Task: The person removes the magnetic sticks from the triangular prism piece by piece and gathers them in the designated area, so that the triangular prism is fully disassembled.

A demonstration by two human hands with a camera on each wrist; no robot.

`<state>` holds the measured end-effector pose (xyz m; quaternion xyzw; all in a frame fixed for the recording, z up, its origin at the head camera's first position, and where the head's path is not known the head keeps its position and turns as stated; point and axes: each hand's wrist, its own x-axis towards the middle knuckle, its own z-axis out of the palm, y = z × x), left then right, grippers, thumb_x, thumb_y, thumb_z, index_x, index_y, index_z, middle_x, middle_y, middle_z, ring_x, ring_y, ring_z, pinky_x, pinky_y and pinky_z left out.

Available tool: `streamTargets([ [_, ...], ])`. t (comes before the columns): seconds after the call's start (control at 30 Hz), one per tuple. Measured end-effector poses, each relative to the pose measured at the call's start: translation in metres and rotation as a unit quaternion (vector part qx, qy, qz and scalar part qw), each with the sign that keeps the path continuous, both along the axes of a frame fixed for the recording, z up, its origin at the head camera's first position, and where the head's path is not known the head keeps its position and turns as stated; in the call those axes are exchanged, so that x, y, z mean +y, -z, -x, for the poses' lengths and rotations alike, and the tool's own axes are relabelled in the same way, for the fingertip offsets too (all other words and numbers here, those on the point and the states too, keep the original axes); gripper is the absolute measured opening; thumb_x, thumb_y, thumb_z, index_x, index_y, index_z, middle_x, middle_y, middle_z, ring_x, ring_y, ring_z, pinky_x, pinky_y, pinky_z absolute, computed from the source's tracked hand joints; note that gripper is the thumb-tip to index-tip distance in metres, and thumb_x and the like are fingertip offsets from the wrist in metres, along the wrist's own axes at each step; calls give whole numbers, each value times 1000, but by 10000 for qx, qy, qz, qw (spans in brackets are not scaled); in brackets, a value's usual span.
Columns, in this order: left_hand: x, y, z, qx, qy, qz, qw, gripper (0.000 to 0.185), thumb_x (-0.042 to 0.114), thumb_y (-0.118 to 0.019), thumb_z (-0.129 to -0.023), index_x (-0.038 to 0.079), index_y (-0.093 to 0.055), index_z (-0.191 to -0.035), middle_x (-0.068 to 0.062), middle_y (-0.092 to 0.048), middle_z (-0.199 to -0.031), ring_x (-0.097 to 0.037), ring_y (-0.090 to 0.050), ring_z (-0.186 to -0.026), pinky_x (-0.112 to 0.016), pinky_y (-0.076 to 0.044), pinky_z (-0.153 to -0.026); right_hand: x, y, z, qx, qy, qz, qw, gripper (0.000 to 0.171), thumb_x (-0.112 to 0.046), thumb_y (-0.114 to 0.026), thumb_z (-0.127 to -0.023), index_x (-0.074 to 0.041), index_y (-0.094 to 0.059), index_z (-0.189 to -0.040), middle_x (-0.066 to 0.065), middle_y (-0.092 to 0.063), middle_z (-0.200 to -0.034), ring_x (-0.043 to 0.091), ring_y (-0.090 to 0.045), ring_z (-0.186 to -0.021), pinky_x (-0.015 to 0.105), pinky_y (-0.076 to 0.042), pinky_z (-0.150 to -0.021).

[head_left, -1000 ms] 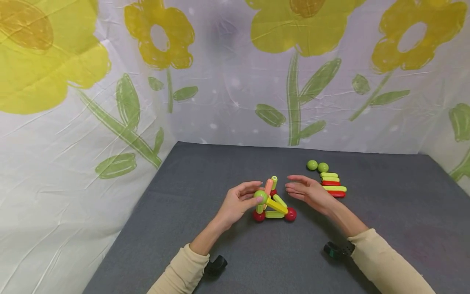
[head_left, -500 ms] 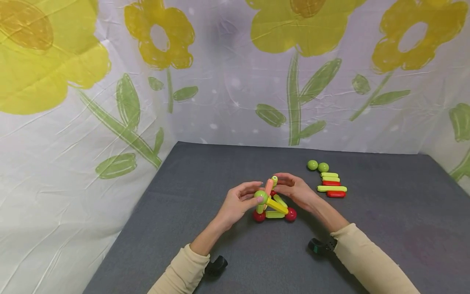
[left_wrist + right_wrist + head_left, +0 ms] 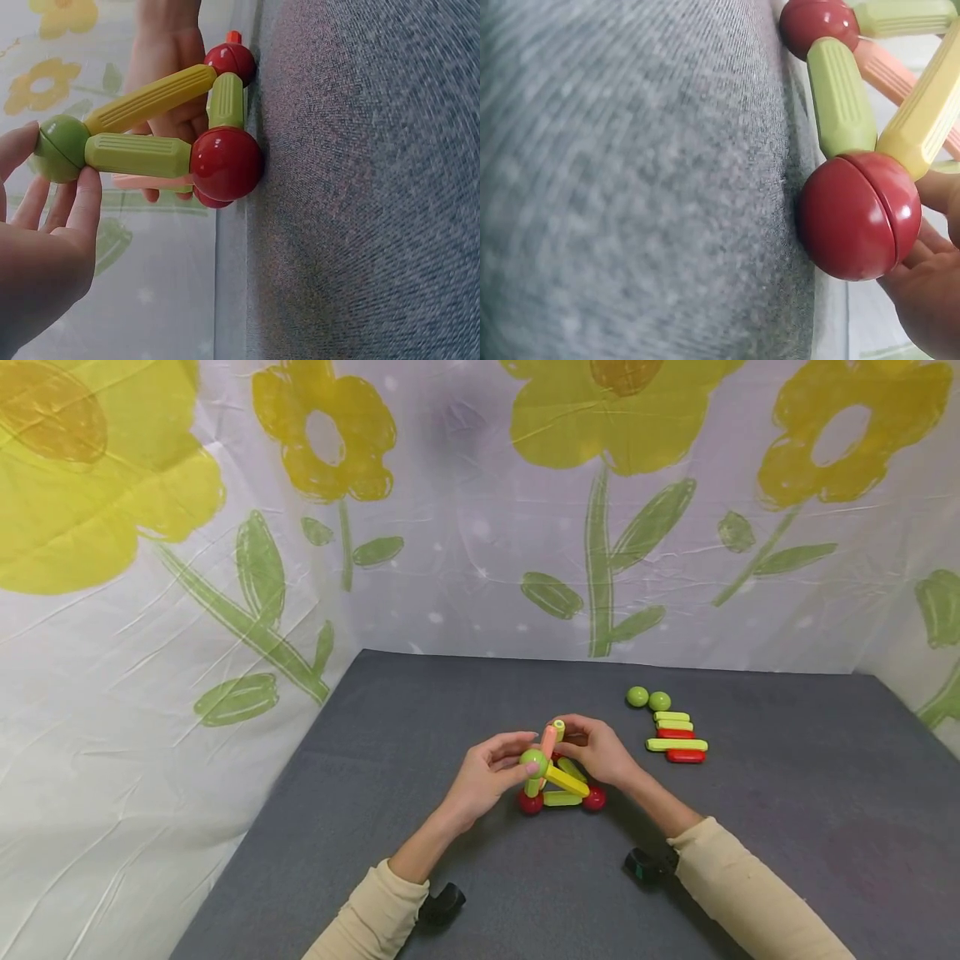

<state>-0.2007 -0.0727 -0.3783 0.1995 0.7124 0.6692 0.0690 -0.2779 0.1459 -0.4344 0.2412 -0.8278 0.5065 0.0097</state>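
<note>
Left hand [image 3: 483,777] pinches the smooth green ball [image 3: 532,762]; right hand [image 3: 600,750] grips a ribbed stick [image 3: 558,732].

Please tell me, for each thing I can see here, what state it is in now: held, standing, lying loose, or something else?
Left hand: fingertips pinch the green ball.
Green ball: held, at the top of the rod frame.
Rod frame: standing on its red balls on the mat.
Right hand: curled round the frame's upper rods.
Two spare green balls: lying loose, touching.
Spare rods: lying flat, side by side.
</note>
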Motion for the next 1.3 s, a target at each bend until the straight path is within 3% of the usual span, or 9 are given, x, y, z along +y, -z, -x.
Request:
streamTargets([
  [0.33, 0, 2, -1, 6, -29, 50, 10000, 41, 1, -66, -89, -4, -54, -129, -19, -59, -124, -30, -54, -115, -33, -45, -95, -1, 4, -3, 641, 317, -282, 9970, 32, 3, -67, -86, 2, -61, -118, 18, -65, -105, 34, -64, -97, 37, -54, -78],
  [0.63, -2, 0, 2, 32, -82, 21, 10000, 42, -1, -66, -89, -4, -54, -128, -20, -59, -122, -31, -55, -114, -34, -46, -94, 5, 0, -1, 558, 893, -57, 9944, 39, -1, -67, -87, 0, -52, -124, 20, -64, -107, 34, -65, -95, 42, -54, -77],
  [0.83, -4, -1, 4, 21, -108, 57, 9999, 42, 0, -66, -89, -4, -54, -129, -20, -59, -123, -29, -54, -115, -34, -45, -95, 15, -4, -3, -303, 1392, 492, 9886, 36, -11, -62, -94, 1, -52, -126, 23, -65, -105, 34, -65, -93, 41, -54, -76],
  [1.1, -8, -2, 7, 4, -173, 48, 9998, 42, 0, -66, -89, -3, -54, -129, -21, -59, -123, -31, -54, -115, -35, -45, -95, 41, -9, -11, -1230, 1754, 1405, 9666, 44, -15, -62, -95, 5, -46, -131, 21, -64, -106, 37, -63, -97, 40, -51, -83],
  [1.3, -9, -3, 8, 8, -152, 82, 9999, 42, 1, -66, -89, -3, -54, -129, -22, -58, -125, -31, -54, -116, -34, -43, -97, 59, -8, -20, -1643, 1810, 2019, 9484, 47, -15, -63, -94, 8, -41, -129, 2, -66, -92, 16, -68, -86, 39, -49, -85],
])
